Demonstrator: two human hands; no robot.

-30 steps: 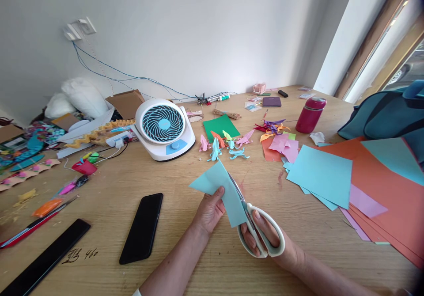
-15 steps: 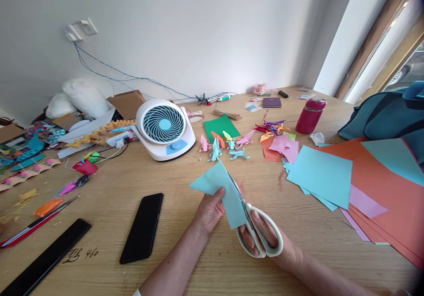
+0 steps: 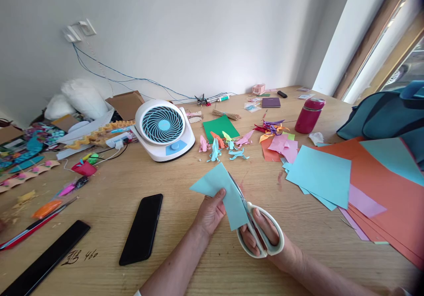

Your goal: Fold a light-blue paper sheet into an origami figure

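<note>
My left hand (image 3: 212, 212) pinches a folded light blue paper (image 3: 233, 205) near its middle, thumb on top. White-handled scissors (image 3: 281, 238) are in my right hand (image 3: 261, 232), with fingers through both loops. The scissor blades lie along the paper's right edge, pointing up and away from me; whether they touch or bite into it is hard to tell. Beyond the paper stand small folded paper figures (image 3: 215, 150) in pink, blue, orange and green, some on a green sheet (image 3: 220, 126).
A white fan (image 3: 164, 130) stands back left, a black phone (image 3: 141, 229) front left. Light blue sheets (image 3: 319, 170) overlap orange sheets (image 3: 380, 190) on the right. Behind them are a magenta bottle (image 3: 309, 115) and a teal bag (image 3: 380, 115). A black bar (image 3: 46, 258) lies lower left.
The paper, both hands and the scissors have shifted very slightly right and down. The surroundings have slid a little left in view. Both holds are the same.
</note>
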